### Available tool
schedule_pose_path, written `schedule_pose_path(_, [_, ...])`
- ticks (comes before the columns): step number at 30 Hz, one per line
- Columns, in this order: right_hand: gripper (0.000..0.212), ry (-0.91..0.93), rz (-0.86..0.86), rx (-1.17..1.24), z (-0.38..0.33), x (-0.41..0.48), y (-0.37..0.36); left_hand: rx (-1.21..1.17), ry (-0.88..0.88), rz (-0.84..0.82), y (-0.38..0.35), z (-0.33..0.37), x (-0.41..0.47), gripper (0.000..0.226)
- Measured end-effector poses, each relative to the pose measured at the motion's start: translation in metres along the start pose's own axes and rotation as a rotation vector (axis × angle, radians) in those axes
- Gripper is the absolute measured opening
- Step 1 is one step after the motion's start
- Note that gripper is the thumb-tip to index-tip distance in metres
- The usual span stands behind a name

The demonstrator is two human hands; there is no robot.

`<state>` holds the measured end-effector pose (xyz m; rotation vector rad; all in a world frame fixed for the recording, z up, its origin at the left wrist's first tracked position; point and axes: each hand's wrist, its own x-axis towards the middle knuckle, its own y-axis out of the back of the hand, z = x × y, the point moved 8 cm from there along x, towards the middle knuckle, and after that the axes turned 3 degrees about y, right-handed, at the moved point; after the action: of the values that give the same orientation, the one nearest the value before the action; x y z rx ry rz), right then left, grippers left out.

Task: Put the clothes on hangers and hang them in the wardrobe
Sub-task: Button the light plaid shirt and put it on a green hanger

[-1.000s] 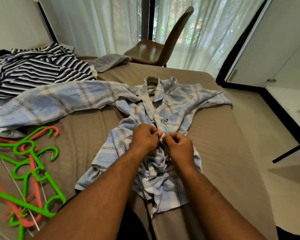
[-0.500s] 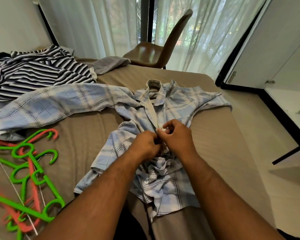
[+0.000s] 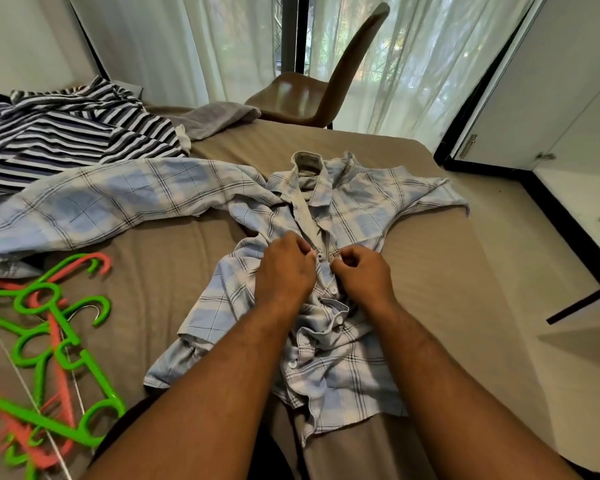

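Tan bed [image 3: 430, 271] carries the plaid shirt [image 3: 361, 209] flat at centre, collar toward twelve o'clock, and green and pink hangers [image 3: 49, 327] wait at eight o'clock. Now the left hand [image 3: 283, 271] and right hand [image 3: 361, 275] each have their grip pinched on the placket mid-chest. Best to keep both edges taut and aligned, one button [image 3: 334, 289] at a time.
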<state>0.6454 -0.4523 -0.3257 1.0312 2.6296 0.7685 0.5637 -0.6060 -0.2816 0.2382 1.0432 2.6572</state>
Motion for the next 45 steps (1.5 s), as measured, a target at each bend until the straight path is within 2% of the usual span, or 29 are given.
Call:
schedule_pose_path(3, [0.009,0.010,0.019,0.070,0.005,0.000,0.001,0.144,-0.096,0.068,-0.002,0.018,0.003,0.015])
schedule_pose_path(6, [0.005,0.010,0.017,0.132,0.006,-0.001,0.004,0.247,-0.080,0.028,-0.015,0.013,0.007,0.024])
schedule_pose_path(11, [0.003,-0.010,0.010,0.258,0.010,-0.004,0.004,0.239,-0.105,0.042,-0.019,0.007,0.005,0.027])
schedule_pose_path(19, [0.009,0.040,0.031,0.278,0.012,-0.004,0.004,0.281,-0.138,0.023,-0.027,0.006,0.004,0.021])
schedule_pose_path(25, [0.007,0.180,0.088,0.194,0.004,-0.014,0.002,0.112,-0.096,-0.014,-0.024,0.004,0.008,0.008])
schedule_pose_path(29, [0.013,0.172,0.117,0.211,0.008,-0.015,0.005,-0.007,-0.039,-0.091,-0.025,0.004,0.013,0.006])
schedule_pose_path(38, [0.024,0.143,0.066,0.304,0.019,-0.010,-0.003,0.034,0.044,-0.220,-0.035,-0.001,0.014,0.013])
schedule_pose_path(45, [0.017,0.131,0.013,0.456,0.018,-0.013,-0.003,-0.034,0.075,-0.267,-0.036,-0.005,0.015,0.016])
